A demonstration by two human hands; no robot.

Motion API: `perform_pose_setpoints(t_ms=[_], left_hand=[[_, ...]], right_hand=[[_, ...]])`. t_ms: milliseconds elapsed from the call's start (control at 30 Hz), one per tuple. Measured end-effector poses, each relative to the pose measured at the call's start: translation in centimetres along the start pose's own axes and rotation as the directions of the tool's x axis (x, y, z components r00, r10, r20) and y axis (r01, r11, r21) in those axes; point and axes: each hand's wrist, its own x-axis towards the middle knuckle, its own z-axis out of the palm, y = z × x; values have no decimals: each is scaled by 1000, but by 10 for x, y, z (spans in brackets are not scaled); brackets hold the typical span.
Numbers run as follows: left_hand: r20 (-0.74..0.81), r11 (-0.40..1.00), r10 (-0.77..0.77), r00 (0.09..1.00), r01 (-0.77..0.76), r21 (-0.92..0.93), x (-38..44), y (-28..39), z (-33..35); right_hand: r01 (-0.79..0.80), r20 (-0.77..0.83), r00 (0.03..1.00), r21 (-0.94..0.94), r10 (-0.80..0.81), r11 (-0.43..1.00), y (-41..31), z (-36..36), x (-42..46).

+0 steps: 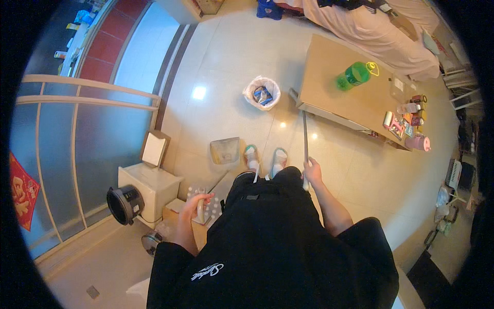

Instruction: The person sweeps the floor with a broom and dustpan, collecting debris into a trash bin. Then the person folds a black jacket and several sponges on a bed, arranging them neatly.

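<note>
My left hand (198,202) is closed on the pale handle of a long-handled dustpan (225,150), whose pan lies on the floor left of my feet. A thin dark rod runs between that hand and the pan. In my right hand (313,171) is the pale end of a broom handle (305,135). The handle reaches forward to the corner of a low wooden table (335,69); a grey part that may be the broom's head (293,95) shows beside that corner, and how the two join is hidden.
A lined waste bin (261,93) stands ahead. A green bottle (353,76) and several small items sit on the table. On the left are a white cabinet (148,179), a black cooker pot (125,204) and a frosted sliding door (58,127). A draped sofa (359,31) is beyond the table.
</note>
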Motion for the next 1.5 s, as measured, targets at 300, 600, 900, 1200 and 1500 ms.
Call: perform_pose_setpoints(t_ms=[300, 600, 900, 1200, 1500], left_hand=[[-177, 445, 621, 764, -158, 881, -10, -3, 9], [-127, 379, 559, 819, -117, 918, -11, 56, 11], [5, 264, 652, 758, -233, 936, 36, 71, -46], [-30, 325, 629, 777, -228, 918, 34, 45, -71], [-44, 418, 627, 778, -289, 862, 4, 28, -105]], right_hand=[[-23, 84, 994, -414, 63, 910, -16, 47, 50], [18, 235, 964, -522, 123, 853, 13, 28, -69], [-138, 166, 963, -375, 212, 917, -16, 50, -99], [-187, 442, 824, -378, 355, 907, -48, 156, -92], [-247, 408, 831, -341, 379, 907, -82, 142, -130]])
